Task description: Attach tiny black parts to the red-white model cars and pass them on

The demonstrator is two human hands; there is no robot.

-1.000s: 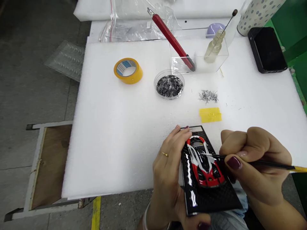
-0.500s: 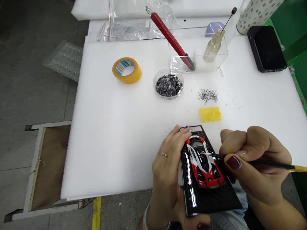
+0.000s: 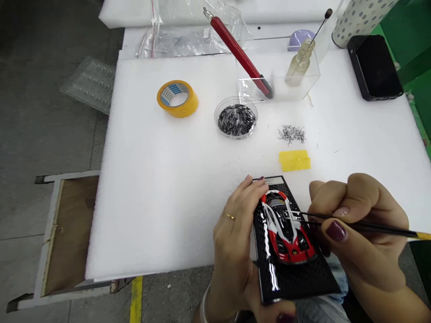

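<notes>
A red, white and black model car (image 3: pixel 284 226) sits on a glossy black base (image 3: pixel 296 278) at the near edge of the white foam mat (image 3: pixel 161 179). My left hand (image 3: pixel 235 244) is closed round the base's left side, fingers up against the car. My right hand (image 3: pixel 357 229) pinches a thin black tool (image 3: pixel 370 226) like a pen. The tool's fine tip rests over the car's roof.
On the mat lie a yellow tape roll (image 3: pixel 177 98), a round dish of dark pins (image 3: pixel 236 119), a loose heap of pins (image 3: pixel 292 134) and a yellow slip (image 3: pixel 294 160). A clear box (image 3: pixel 279 76) holds a red-handled tool (image 3: pixel 239 51) and a small bottle (image 3: pixel 298 65). A black phone (image 3: pixel 373 67) lies far right.
My right hand has tilted and lifted slightly, shifting the tool tip a little higher over the car's roof. The left hand and the base stay put.
</notes>
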